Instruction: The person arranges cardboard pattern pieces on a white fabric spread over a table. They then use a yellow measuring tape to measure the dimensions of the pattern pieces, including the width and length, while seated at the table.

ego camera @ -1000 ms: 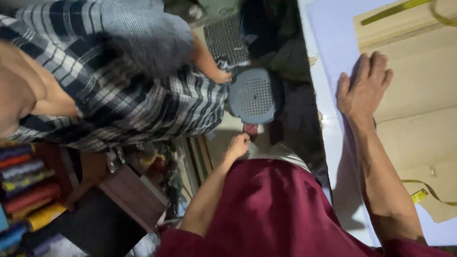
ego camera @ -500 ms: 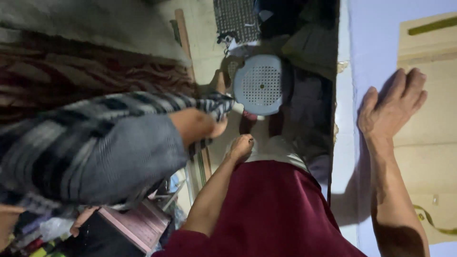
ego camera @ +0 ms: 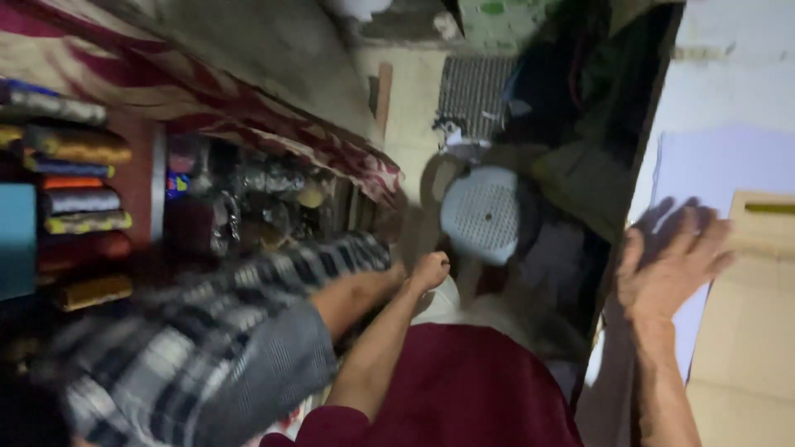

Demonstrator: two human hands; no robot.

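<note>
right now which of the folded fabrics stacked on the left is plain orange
The orange folded fabric, a thin bright one near the middle of the stack. Above it lies an olive-yellow one; below it a grey patterned one.

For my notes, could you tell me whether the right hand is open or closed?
Open: the right hand lies flat with fingers spread on the pale table.

**Tan panel under the right hand, a clenched left hand below**

The right hand [ego camera: 671, 265] lies flat, fingers spread, at the left edge of a tan cardboard panel [ego camera: 745, 331] resting on a pale lilac surface [ego camera: 704, 165]. The left hand [ego camera: 431, 271] is curled into a fist beside another person's forearm [ego camera: 356, 294], just below a round, perforated white stool [ego camera: 482, 213].
</note>
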